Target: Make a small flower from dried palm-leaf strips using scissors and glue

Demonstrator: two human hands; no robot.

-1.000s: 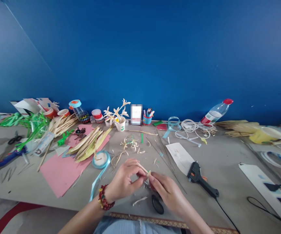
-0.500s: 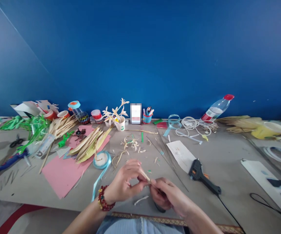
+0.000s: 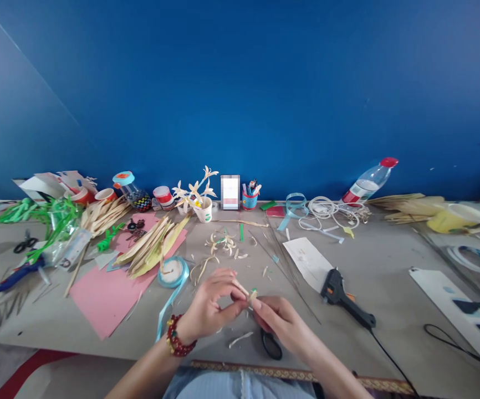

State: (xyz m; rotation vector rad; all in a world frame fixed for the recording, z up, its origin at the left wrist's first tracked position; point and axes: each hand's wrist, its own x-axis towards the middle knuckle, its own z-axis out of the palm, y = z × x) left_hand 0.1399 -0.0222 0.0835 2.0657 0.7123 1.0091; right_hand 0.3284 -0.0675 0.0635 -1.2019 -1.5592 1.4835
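My left hand (image 3: 221,302) is closed in a pinch above the table, fingertips on a narrow pale strip of dried husk (image 3: 242,290). Facing it, my right hand (image 3: 279,318) pinches the same small pale piece, its thumb and fingers meeting my left fingertips. Fine detail of the piece is too small to make out, and the fingers partly hide it. Beneath my right hand lie scissors, only a black handle loop (image 3: 271,346) showing. A loose pale scrap (image 3: 240,339) lies on the table just below the hands. Beyond them sits a cluster of curled pale husk strips (image 3: 222,242).
On the right are a black glue gun (image 3: 346,299), white paper (image 3: 306,260) and a power strip (image 3: 452,310). To the left lie blue ribbon (image 3: 173,271), pink paper (image 3: 102,302) and dried husks (image 3: 154,246). A cup (image 3: 205,213) of pale flowers stands behind.
My right hand has turned, its thumb now on top at the pale piece. The black scissors handle beneath it shows more. The view has shifted slightly.
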